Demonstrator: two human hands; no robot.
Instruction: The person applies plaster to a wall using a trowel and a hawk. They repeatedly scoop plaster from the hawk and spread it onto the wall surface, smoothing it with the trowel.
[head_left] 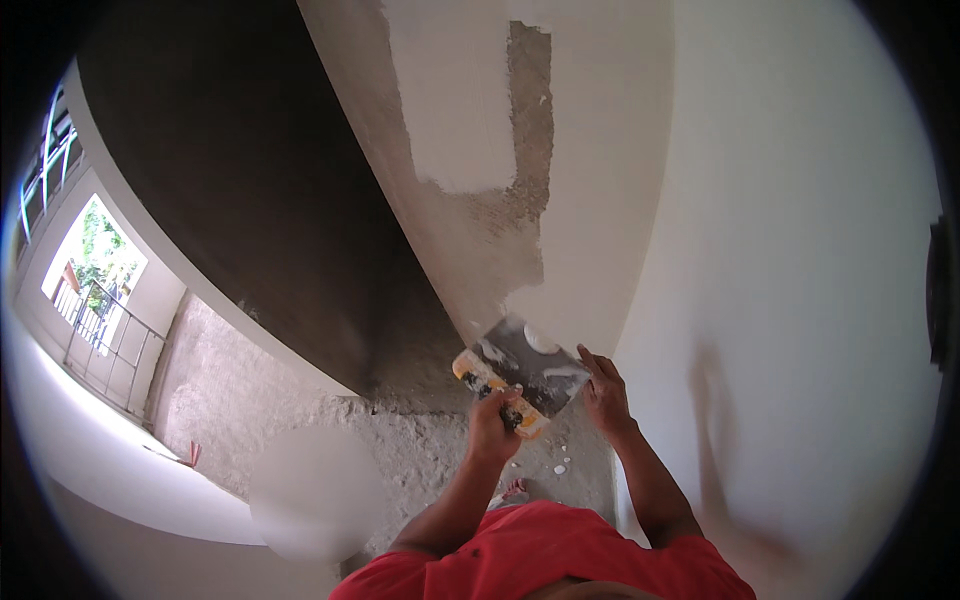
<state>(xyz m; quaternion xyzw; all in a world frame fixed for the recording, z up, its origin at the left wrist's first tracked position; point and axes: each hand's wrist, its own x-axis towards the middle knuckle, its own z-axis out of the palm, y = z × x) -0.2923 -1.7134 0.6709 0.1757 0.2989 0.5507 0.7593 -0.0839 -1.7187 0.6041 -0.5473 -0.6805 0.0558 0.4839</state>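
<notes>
My left hand (490,430) grips the worn orange and black handle (481,378) of a wide steel plastering blade (528,375), held tilted with a white blob of compound near its upper edge. My right hand (605,390) is at the blade's right corner, fingers bent against the edge. Beyond the blade is an upright surface (460,150) with a white coated patch and rough bare grey areas bordered by smoother pale coating.
A white wall (790,250) rises at right. A dark recess (250,180) is at left. Below are a rough concrete floor (400,460) with white scraps, a window (90,270) with metal railing at far left, and a blurred pale round shape (315,490).
</notes>
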